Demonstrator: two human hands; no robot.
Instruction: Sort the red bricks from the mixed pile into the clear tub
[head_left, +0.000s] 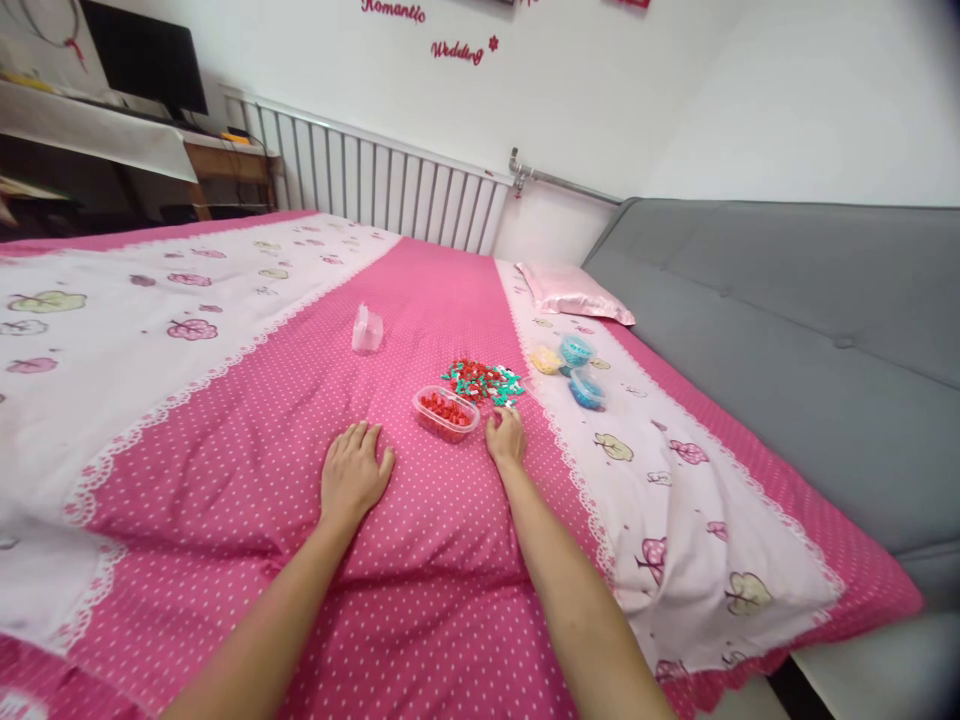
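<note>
My left hand point(355, 468) lies flat on the pink dotted bedspread, fingers stretched out and thumb apart, holding nothing. My right hand point(506, 436) rests just right of a clear plastic tub point(459, 433), its fingers curled in at the near edge of a loose pile of small pieces point(484, 382). What those fingers hold, if anything, is too small to make out. The pile mixes red, green and white bits. Small red pieces point(442, 408) fill the tub, which stands upright in front of the pile.
An empty-looking clear container point(367, 330) stands on its side at the back left. To the right are tubs of yellow pieces point(546, 360), teal pieces point(576, 349) and blue pieces point(586, 390). A pink pillow point(574, 291) lies by the grey headboard point(780, 340).
</note>
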